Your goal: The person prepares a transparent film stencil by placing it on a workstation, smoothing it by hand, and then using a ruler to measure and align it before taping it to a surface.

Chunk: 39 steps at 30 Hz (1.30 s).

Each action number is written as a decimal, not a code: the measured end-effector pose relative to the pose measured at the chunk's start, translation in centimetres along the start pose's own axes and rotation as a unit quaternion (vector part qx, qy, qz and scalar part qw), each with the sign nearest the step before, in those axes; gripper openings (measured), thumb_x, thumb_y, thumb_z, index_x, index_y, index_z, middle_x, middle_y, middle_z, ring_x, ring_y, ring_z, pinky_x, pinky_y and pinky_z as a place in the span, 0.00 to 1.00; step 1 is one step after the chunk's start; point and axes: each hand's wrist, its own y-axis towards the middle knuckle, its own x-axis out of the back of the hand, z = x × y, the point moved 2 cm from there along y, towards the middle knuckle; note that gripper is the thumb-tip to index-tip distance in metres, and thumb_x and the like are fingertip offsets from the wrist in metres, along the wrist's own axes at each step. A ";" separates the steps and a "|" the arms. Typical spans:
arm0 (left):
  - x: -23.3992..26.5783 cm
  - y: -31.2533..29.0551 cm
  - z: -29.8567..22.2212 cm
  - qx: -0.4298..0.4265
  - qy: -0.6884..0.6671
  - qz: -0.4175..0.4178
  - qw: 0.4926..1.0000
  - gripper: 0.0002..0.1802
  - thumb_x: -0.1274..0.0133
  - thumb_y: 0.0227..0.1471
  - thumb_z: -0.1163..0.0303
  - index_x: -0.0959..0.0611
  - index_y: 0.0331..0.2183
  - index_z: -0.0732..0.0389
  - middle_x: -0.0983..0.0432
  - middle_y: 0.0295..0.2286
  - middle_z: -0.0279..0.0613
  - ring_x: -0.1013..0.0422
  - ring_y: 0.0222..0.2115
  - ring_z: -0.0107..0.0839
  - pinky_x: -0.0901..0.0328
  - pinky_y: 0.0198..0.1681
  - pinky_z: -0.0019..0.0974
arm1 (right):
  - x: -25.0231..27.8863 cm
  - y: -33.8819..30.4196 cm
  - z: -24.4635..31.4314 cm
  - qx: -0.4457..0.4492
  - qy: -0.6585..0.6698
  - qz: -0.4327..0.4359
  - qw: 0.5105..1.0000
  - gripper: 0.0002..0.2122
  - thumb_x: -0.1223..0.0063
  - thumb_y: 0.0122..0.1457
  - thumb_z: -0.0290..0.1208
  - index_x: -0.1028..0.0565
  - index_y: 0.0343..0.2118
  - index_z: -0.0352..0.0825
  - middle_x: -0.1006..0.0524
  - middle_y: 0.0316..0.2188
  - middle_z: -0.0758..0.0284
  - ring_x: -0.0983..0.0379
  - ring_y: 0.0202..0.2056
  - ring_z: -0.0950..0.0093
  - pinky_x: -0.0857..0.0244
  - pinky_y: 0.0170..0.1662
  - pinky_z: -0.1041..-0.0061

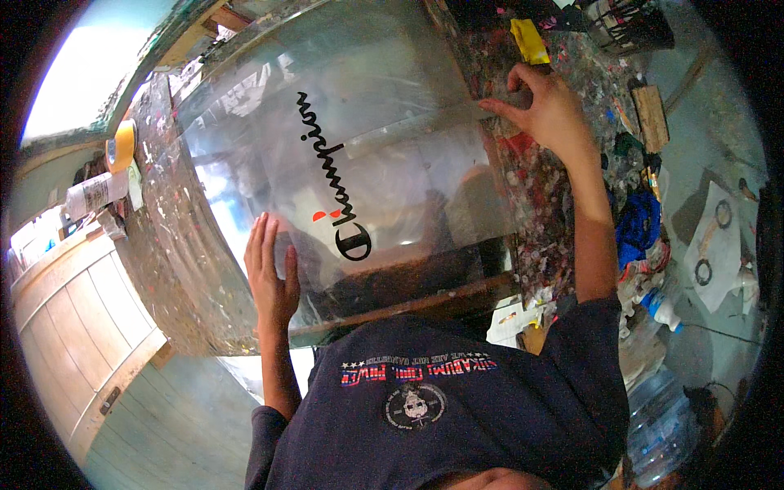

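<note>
A clear, glossy sheet [408, 73] lies over a glassy panel on the paint-stained worktable [184, 269]. Black script lettering [331, 171] with a small red mark runs along the sheet. Near the lower end of the lettering, my left hand [273, 273] rests flat on the sheet's left side, fingers stretched out. My right hand [551, 106] is at the sheet's right edge, thumb and forefinger curved with a gap between them. Its thumb tip reaches the edge; whether it touches the sheet I cannot tell. Nothing shows between those fingers.
A yellow packet [530, 42] lies beyond my right hand. Tape rolls [122, 147] and a white container [96, 194] sit at the left. To the right are a wood block [650, 118], blue cloth [638, 229], a small bottle [660, 310] and a large clear plastic bottle [663, 429].
</note>
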 end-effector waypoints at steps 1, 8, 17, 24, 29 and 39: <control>-0.5 -0.4 0.0 -0.016 -0.005 0.002 1.000 0.28 0.48 0.57 0.73 0.29 0.60 0.62 0.38 0.62 0.51 0.45 0.65 0.48 0.52 0.67 0.51 | -0.1 -0.1 -0.2 0.008 0.004 -0.016 1.000 0.25 0.29 0.47 0.54 0.28 0.31 0.36 0.26 0.23 0.59 0.28 0.25 0.58 0.33 0.30 0.63; -2.5 -2.5 -2.3 -0.080 0.047 0.035 0.995 0.33 0.46 0.58 0.64 0.33 0.63 0.61 0.46 0.66 0.51 0.52 0.68 0.45 0.57 0.69 0.53 | 1.1 -0.4 -3.0 -0.056 0.092 -0.030 0.994 0.24 0.32 0.49 0.54 0.24 0.33 0.34 0.22 0.27 0.58 0.25 0.30 0.58 0.31 0.36 0.61; -7.1 -6.0 -4.8 -0.199 0.078 0.089 0.973 0.37 0.51 0.60 0.51 0.34 0.62 0.66 0.45 0.64 0.52 0.51 0.67 0.44 0.61 0.71 0.54 | 2.7 -2.8 -6.2 -0.260 0.013 -0.072 0.963 0.25 0.36 0.52 0.57 0.24 0.30 0.33 0.21 0.28 0.55 0.24 0.30 0.55 0.32 0.34 0.62; -8.5 -6.3 -8.8 -0.355 0.087 0.087 0.927 0.39 0.53 0.60 0.47 0.36 0.64 0.62 0.46 0.66 0.45 0.53 0.68 0.37 0.61 0.71 0.52 | 0.9 -1.8 -4.9 -0.199 -0.231 -0.092 0.948 0.24 0.44 0.59 0.52 0.22 0.41 0.30 0.22 0.44 0.53 0.27 0.46 0.51 0.35 0.49 0.50; -12.6 -5.8 -11.3 -0.451 -0.059 0.090 0.886 0.42 0.54 0.56 0.51 0.42 0.67 0.59 0.52 0.68 0.43 0.57 0.69 0.41 0.63 0.72 0.47 | -2.0 4.7 1.3 0.079 -0.119 -0.132 0.981 0.17 0.49 0.63 0.39 0.24 0.51 0.35 0.25 0.54 0.58 0.33 0.57 0.57 0.43 0.60 0.53; -13.3 -5.7 -15.4 -0.493 0.100 0.048 0.863 0.39 0.57 0.57 0.55 0.41 0.66 0.61 0.53 0.68 0.43 0.58 0.70 0.39 0.63 0.72 0.49 | -8.3 12.9 5.8 0.227 -0.120 0.092 0.962 0.23 0.63 0.70 0.45 0.36 0.65 0.47 0.40 0.67 0.62 0.47 0.68 0.60 0.58 0.68 0.47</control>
